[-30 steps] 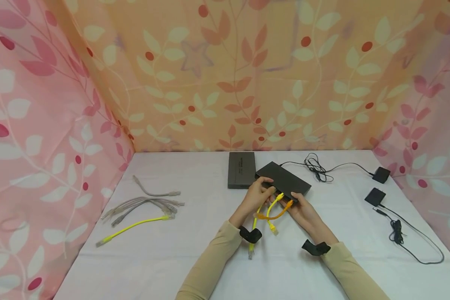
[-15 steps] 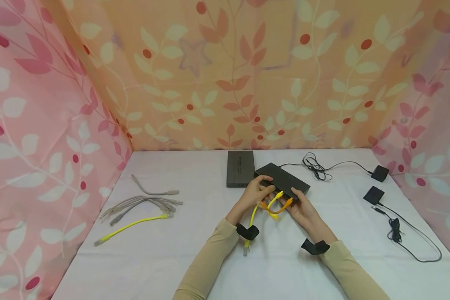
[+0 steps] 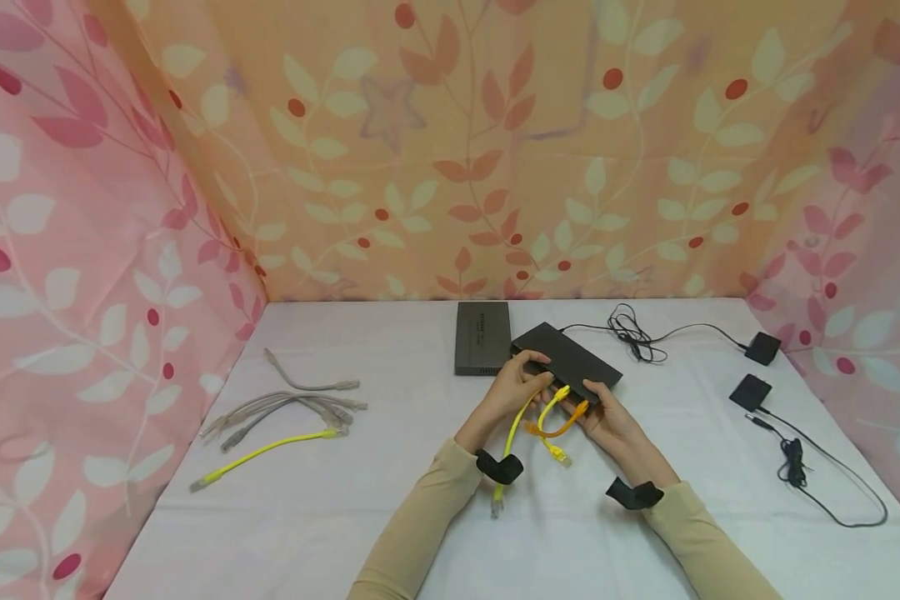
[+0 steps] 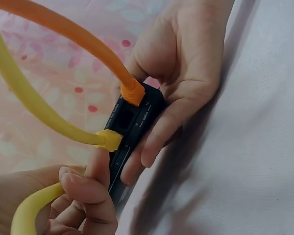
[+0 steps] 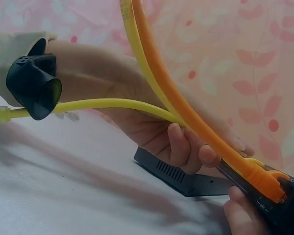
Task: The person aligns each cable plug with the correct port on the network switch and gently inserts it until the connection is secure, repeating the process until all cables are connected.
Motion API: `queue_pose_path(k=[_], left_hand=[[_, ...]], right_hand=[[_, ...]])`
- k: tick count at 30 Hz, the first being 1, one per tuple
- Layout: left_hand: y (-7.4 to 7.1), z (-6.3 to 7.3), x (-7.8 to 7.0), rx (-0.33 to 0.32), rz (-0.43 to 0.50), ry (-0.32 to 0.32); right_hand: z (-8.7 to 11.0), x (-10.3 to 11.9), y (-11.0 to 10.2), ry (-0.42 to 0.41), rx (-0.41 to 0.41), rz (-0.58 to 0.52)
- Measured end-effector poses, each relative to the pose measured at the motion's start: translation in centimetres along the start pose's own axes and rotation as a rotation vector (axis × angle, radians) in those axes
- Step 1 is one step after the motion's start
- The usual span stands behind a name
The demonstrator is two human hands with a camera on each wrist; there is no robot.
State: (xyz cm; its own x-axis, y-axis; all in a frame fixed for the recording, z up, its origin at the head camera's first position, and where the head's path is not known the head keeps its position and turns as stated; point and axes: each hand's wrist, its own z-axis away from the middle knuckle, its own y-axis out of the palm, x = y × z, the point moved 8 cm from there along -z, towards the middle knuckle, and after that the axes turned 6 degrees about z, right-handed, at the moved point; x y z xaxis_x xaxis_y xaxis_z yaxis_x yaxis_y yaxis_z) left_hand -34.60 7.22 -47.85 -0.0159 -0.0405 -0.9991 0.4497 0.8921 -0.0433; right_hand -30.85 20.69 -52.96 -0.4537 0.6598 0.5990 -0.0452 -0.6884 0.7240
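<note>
Head view evenly lit; wrist views dimmer, soft shadows across white tabletop (image 5: 44,205).

"Uplink", 9, 10 on black switch (image 4: 133,129)

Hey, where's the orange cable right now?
In the left wrist view, the orange cable arches from the upper left into the black box, beside the right hand and one open port from a yellow plug.

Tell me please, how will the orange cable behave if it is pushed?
The orange cable likely feels springy, as it arcs unsupported from the black switch. Its far end may swing, since only one end appears plugged in.
</note>
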Motion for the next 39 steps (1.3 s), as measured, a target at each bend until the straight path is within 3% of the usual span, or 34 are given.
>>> queue_pose_path(k=[15, 19, 31, 39], left_hand=[[0.4, 0.1, -0.4, -0.069, -0.005, -0.016], [0.4, 0.2, -0.5, -0.057, -0.022, -0.011], [-0.8, 0.9, -0.4, -0.026, -0.151, 0.015], [-1.9, 1.5, -1.2, -0.040, -0.236, 0.058]], right_hand=[[0.2, 0.3, 0.1, -0.030, 0.071, -0.018], [0.2, 0.2, 0.2, -0.040, 0.074, 0.001], [0.1, -0.1, 0.8, -0.071, 0.137, 0.091], [0.2, 0.1, 0.6, -0.089, 0.125, 0.099]])
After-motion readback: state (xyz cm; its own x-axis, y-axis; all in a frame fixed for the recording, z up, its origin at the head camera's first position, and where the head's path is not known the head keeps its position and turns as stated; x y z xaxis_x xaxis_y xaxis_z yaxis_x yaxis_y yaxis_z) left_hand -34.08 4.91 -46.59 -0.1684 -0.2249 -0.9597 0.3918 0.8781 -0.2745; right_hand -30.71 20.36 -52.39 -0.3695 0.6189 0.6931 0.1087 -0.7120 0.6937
